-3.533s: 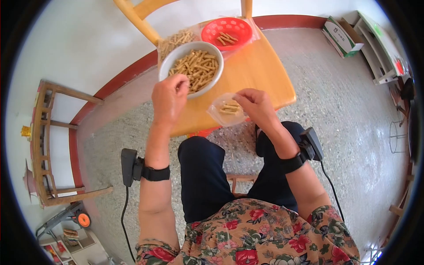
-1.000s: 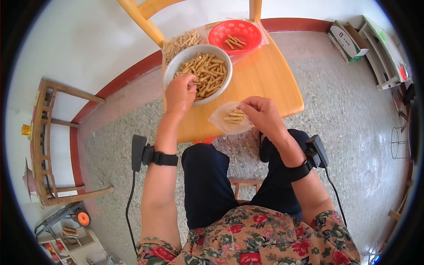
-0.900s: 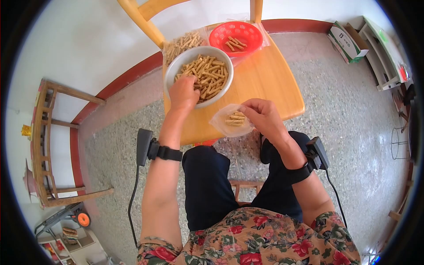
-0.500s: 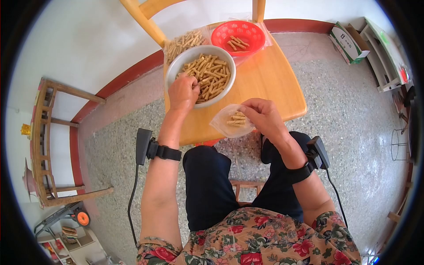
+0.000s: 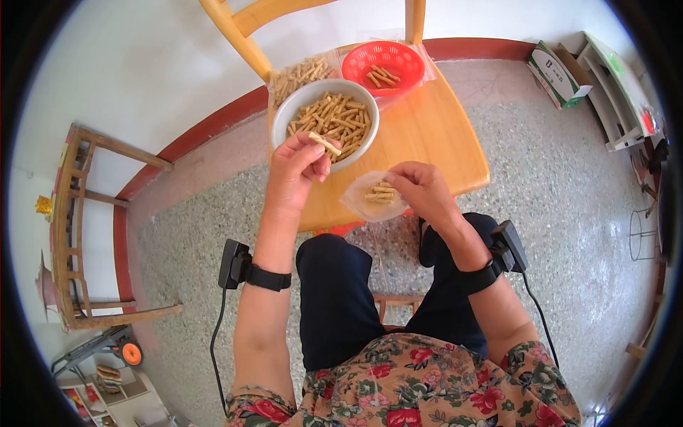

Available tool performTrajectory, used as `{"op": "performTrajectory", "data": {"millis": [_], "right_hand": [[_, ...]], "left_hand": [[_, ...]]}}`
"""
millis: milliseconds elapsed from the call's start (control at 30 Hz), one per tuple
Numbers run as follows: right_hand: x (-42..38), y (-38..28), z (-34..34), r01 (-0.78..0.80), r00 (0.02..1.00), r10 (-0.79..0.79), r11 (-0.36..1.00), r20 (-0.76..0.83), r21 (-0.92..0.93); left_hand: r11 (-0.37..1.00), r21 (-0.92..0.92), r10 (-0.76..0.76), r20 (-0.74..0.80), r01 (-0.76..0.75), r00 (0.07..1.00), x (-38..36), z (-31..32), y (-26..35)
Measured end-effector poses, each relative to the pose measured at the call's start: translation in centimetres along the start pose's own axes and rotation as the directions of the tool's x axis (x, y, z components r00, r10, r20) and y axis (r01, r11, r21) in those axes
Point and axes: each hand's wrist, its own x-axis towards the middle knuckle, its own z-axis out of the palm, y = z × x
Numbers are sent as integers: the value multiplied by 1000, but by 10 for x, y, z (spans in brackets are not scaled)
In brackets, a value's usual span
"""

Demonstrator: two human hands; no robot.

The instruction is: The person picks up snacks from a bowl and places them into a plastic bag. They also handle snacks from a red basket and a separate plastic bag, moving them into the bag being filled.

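Pinched between my left hand's [image 5: 292, 171] thumb and fingers is a short pale-brown snack stick [image 5: 325, 143]. That hand hovers at the near edge of a whitish bowl [image 5: 279, 117] heaped with similar sticks [image 5: 341, 117]. My right hand [image 5: 425, 191] grips the edge of a small clear plastic bag [image 5: 358, 189], with a few sticks [image 5: 380, 193] inside it. The bag hangs over the front edge of a wooden chair seat [image 5: 427, 135]. Behind the bowl stands a red plastic basket [image 5: 351, 70] with several sticks in it.
A larger clear bag of sticks [image 5: 299, 77] lies against the bowl, by the chair's backrest [image 5: 235, 32]. More clear plastic lies under the basket. A wooden frame [image 5: 75, 228] stands by the left wall; a cardboard box [image 5: 558, 73] sits at the back right.
My left hand has drawn back out of the bowl toward me, now with a stick between its fingers. My right hand and the small bag have barely moved.
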Motion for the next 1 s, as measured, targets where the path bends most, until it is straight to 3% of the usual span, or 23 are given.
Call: {"op": "performTrajectory", "data": {"millis": [67,133,267,333,367,433,467,533,567,633,667,733,767,833,933,1000], "right_hand": [[0,1,1,22,1000,-22,999,-9,-26],[-1,-2,1,38,999,-39,998,-20,-55],[-4,-12,0,-39,999,37,996,-25,-81],[-6,-13,0,-52,998,49,995,-35,-89],[-6,-13,0,-48,998,46,996,-33,-71],[-7,-13,-1,-48,998,46,997,-35,-54],[-7,-13,-1,-57,998,55,997,-33,-60],[-7,-12,-1,-68,997,66,995,-32,-66],[-6,-9,-1,-46,998,44,997,-38,-55],[-6,-8,0,-25,999,23,999,-41,-43],[-5,-9,0,-29,999,28,999,-43,-24],[-5,-7,0,-36,998,35,999,-42,-5],[-4,-5,0,-9,999,9,1000,-46,-3],[-3,-3,0,18,999,-18,1000,-49,0],[-3,-1,-2,66,996,-67,997,-51,-30],[-3,0,-3,53,998,-55,998,-43,-29]], "left_hand": [[998,-63,-12,22,13,1000,-11,8,3],[990,-136,-14,149,35,989,-20,11,3],[994,-88,-38,217,58,975,-34,21,4],[997,74,-43,198,28,979,-40,28,1],[997,70,-49,202,35,978,-42,31,1],[911,412,-27,132,-30,991,-44,38,-2],[912,410,-31,134,-27,990,-45,40,-5],[629,750,76,205,-207,976,-46,45,-10],[630,749,74,205,-205,976,-46,49,-12],[189,895,181,373,-404,910,-46,58,-12],[189,896,179,371,-402,911,-45,58,-15],[18,869,271,471,-494,839,-41,58,-20],[18,870,270,470,-492,840,-41,57,-19],[259,909,299,247,-328,921,-40,56,-12],[332,915,349,107,-229,931,-29,41,3],[290,920,406,133,-265,904,-14,16,2]]}}
